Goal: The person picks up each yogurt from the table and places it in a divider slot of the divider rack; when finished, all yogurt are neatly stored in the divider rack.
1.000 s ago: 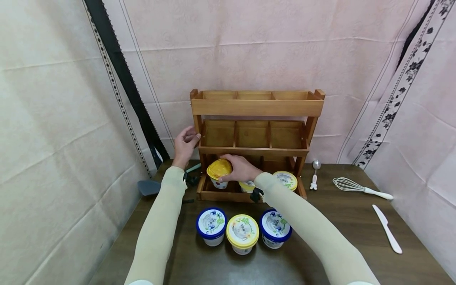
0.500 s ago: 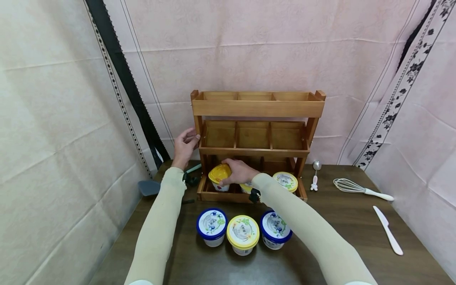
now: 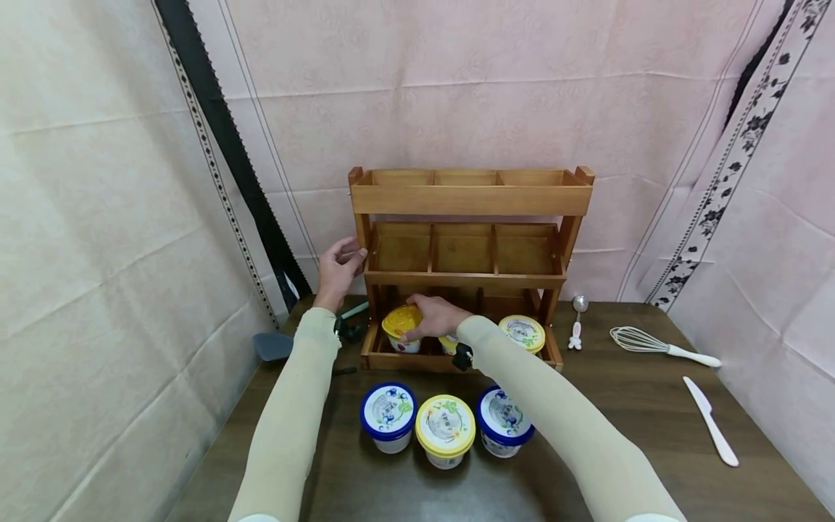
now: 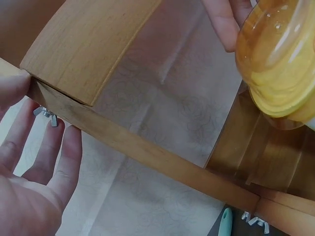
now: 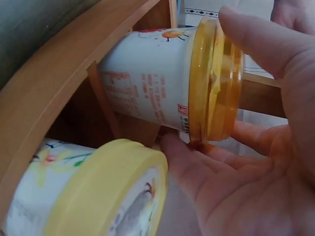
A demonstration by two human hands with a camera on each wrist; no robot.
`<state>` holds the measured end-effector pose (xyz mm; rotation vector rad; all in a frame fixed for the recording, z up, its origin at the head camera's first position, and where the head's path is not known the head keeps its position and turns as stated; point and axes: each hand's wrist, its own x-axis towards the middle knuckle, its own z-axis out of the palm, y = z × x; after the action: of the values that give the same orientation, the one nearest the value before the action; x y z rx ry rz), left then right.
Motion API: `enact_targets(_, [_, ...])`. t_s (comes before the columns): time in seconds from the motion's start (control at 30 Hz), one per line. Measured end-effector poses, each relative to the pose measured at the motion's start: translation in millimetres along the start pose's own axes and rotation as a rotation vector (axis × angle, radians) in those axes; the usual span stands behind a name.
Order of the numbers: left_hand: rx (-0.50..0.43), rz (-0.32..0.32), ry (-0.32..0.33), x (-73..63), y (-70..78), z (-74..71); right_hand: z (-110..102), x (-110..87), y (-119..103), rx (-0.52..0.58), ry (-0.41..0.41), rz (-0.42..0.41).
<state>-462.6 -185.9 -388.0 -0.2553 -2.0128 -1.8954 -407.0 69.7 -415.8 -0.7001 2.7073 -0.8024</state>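
Observation:
A white printed tub with a clear amber-yellow domed lid (image 3: 402, 319) stands in the left compartment of the wooden rack's (image 3: 466, 278) bottom tier. My right hand (image 3: 438, 317) holds this tub by its lid, thumb on one side and fingers on the other, as the right wrist view shows. On the rack's left side post my left hand (image 3: 341, 270) grips the wood, its thumb in front and fingertips behind, near a wing nut (image 4: 47, 115). Beside the held tub, a yellow-lidded tub (image 5: 108, 191) sits in the middle compartment, mostly behind my right hand. Another yellow-lidded tub (image 3: 523, 333) occupies the right compartment.
In front of the rack stand a blue-lidded tub (image 3: 388, 412), a yellow-lidded tub (image 3: 446, 426) and a second blue-lidded tub (image 3: 505, 415). A spoon (image 3: 577, 322), whisk (image 3: 652, 346) and knife (image 3: 711, 420) lie to the right. A grey-blue spatula head (image 3: 272, 346) shows at the left.
The amber-lidded tub has come down slightly into the left compartment, my right hand lowering with it. My left hand has stayed on the post.

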Motion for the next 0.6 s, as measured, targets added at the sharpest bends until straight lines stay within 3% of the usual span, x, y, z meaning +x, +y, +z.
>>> enact_targets(0.33, [0.003,0.013,-0.010,1.9,-1.5,-0.5,-13.7,-11.1,-4.1,-0.021,0.035,-0.075])
enact_targets(0.6, [0.012,0.008,-0.015,1.6,-3.0,-0.5,-19.9,-30.6,-6.8,-0.027,0.007,-0.153])
